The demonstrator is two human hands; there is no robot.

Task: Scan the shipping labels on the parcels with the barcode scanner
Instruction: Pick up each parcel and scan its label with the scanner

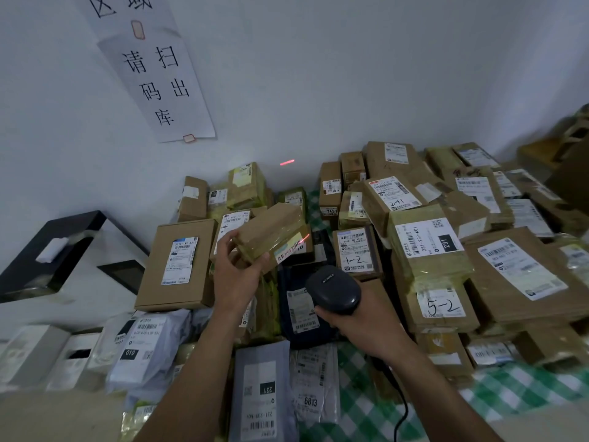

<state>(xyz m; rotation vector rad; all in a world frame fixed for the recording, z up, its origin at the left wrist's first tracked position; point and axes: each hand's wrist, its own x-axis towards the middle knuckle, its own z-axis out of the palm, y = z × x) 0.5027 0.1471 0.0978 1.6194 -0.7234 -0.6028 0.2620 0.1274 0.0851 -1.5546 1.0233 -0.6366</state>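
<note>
Left hand (237, 275) grips a taped-shut cardboard parcel (271, 232); right hand (363, 327), just beside it, clasps the barcode scanner (333, 290), a red line (304, 238) crossing the parcel's label (290, 250).

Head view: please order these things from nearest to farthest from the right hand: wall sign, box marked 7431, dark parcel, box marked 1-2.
From the right hand:
1. the dark parcel, just left of it, under the scanner
2. the box marked 1-2, directly beyond the hand
3. the box marked 7431, further back, near the wall
4. the wall sign, high on the left
</note>
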